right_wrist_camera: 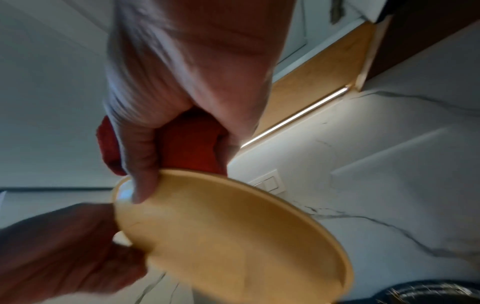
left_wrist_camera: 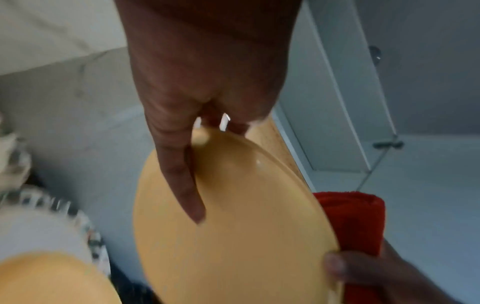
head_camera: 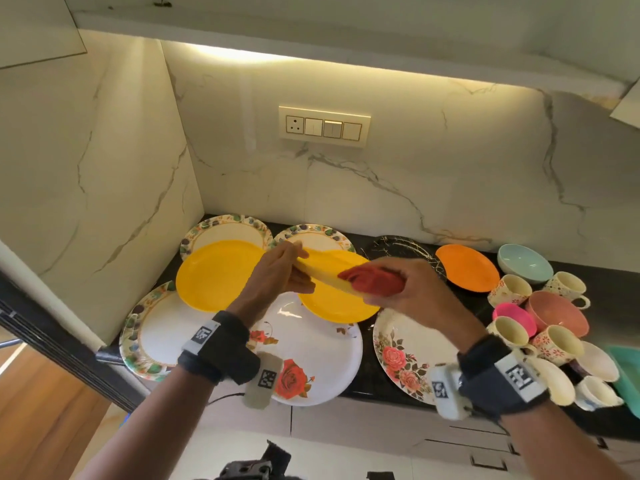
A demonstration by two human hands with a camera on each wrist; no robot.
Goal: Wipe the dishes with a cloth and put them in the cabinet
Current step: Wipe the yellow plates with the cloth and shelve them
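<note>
A: In the head view, a yellow plate is held edge-on above the desk by the left hand, fingers curled on its rim; the red cloth is pinched against it by the right hand.

B: In the left wrist view, only fingertips are pressed on the plate; it could be dropped onto plates below.

A: In the right wrist view, the cloth is bunched; a slip is risked.
</note>
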